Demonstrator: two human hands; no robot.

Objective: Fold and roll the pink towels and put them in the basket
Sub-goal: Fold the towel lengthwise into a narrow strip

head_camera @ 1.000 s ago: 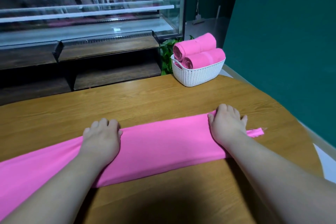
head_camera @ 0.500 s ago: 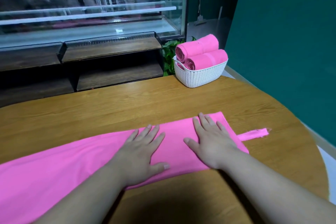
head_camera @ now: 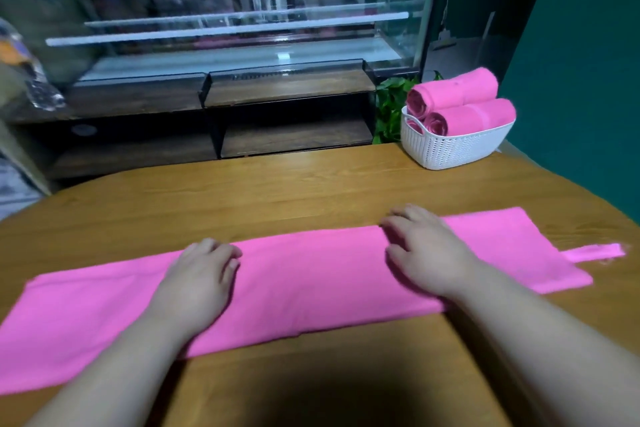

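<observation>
A pink towel (head_camera: pixel 304 281), folded into a long strip, lies flat across the wooden table (head_camera: pixel 277 191). A small hanging loop sticks out at its right end. My left hand (head_camera: pixel 197 281) rests palm down on the strip's left half, fingers loosely bent. My right hand (head_camera: pixel 426 250) lies palm down on the strip right of centre, fingers pointing left. A white woven basket (head_camera: pixel 453 146) stands at the table's far right corner. It holds three rolled pink towels (head_camera: pixel 460 104).
A green wall (head_camera: pixel 581 80) runs close along the table's right side. Behind the table stand dark wooden shelves (head_camera: pixel 287 114) and a glass display case (head_camera: pixel 225 28). A green plant (head_camera: pixel 391 104) sits left of the basket.
Both hands have slid left along the towel, smoothing it. The view has swung left, so the strip's left end now shows.
</observation>
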